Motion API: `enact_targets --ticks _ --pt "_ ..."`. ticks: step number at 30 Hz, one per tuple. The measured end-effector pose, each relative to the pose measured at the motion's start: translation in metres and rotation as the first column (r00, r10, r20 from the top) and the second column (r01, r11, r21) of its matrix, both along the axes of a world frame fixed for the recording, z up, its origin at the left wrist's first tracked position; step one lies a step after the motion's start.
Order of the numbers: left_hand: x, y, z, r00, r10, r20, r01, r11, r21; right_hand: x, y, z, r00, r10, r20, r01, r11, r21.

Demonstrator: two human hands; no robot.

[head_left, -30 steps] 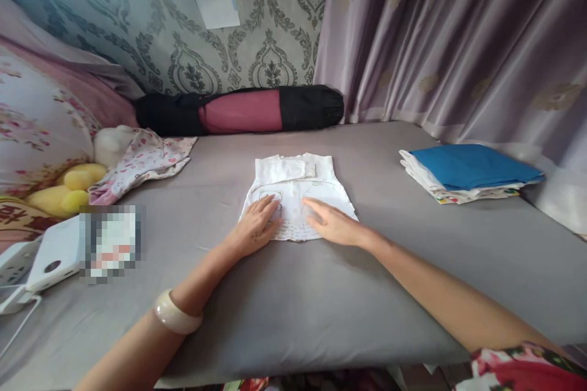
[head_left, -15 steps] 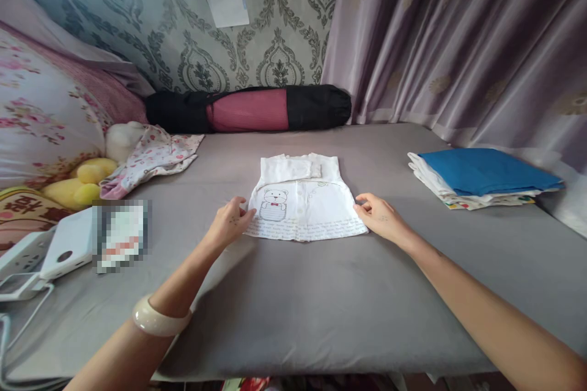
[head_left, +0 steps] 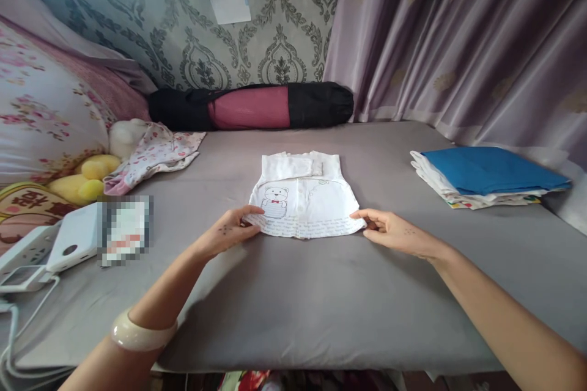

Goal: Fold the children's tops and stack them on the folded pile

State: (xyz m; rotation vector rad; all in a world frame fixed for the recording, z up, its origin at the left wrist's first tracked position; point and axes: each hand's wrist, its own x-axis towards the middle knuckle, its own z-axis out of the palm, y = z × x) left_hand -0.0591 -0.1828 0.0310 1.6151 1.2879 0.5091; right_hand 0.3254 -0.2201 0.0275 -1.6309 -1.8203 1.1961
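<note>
A small white baby shirt lies flat on the grey sheet, its sleeves folded inward across the chest. It has a bear print on the left front and lines of small lettering along the hem. At the lower left corner, my left hand pinches the hem between thumb and fingers. The opposite lower corner is gripped by my right hand, with the cloth slightly lifted there. A pale bangle circles my left forearm.
Folded cloths with a blue one on top lie at the right. A black and pink rolled bag rests against the wall. On the left are a printed garment, yellow plush toy, white box, power strip and cables.
Both hands have moved down from the shirt's sides to its lower corners and now grip the hem. The view has shifted slightly.
</note>
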Motion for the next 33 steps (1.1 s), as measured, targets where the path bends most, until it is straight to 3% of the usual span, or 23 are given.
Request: enact_targets --ticks 3,6,8,13,18,27,33 --pt "0.000 -0.002 0.000 0.996 -0.030 -0.081 0.041 0.989 0.142 0.003 0.001 -0.006 1.000 0.004 0.022 -0.006 0.998 0.068" --pt "0.000 0.000 -0.005 0.975 0.063 -0.215 0.009 0.948 0.318 0.001 0.004 -0.011 0.997 -0.066 0.038 0.060 0.988 0.143" --pt "0.001 0.004 -0.009 0.965 0.130 -0.229 -0.039 0.931 0.362 -0.003 0.006 -0.012 0.995 -0.100 -0.016 0.101 0.985 0.142" --pt "0.004 0.011 -0.014 0.974 0.202 0.104 -0.222 0.943 0.248 -0.011 0.013 -0.005 0.950 -0.193 -0.247 0.200 0.980 0.005" --pt "0.016 0.016 -0.006 0.909 0.273 0.315 -0.331 0.932 0.147 -0.019 0.019 0.001 0.891 -0.240 -0.385 0.267 0.964 0.016" --pt "0.031 0.035 -0.007 0.867 0.264 0.422 -0.392 0.885 0.251 -0.029 0.033 -0.011 0.908 -0.150 -0.390 0.256 0.938 0.234" --pt "0.032 0.059 -0.026 0.857 0.121 0.501 -0.352 0.848 0.397 -0.026 0.053 -0.033 0.959 -0.069 -0.274 0.207 0.830 0.517"
